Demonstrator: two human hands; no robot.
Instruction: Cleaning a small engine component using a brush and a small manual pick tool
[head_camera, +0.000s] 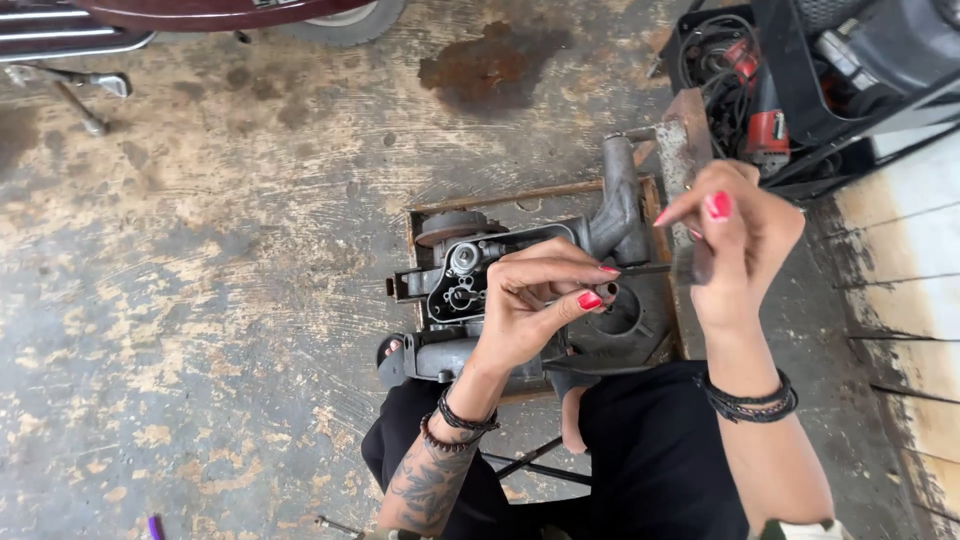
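1. Concrete floor (200, 300), stained and worn, fills the 9 o'clock side; a scooter wheel (345, 20) sits at 12 o'clock.
2. Engine casing (470, 290), grey, lies in a shallow wooden tray (430, 215) at centre; its cover is off and the inner gasket face is exposed, so stripping appears partly done, with the body yet to be dismantled.
3. Left hand (530, 310): fingertips pinched together on one end of a thin dark rod (640, 270), above the casing.
4. Right hand (735, 245), at 3 o'clock: fingers closed around the rod's other end.
5. Black crate (790, 90) of cables and tools, at 1 o'clock.
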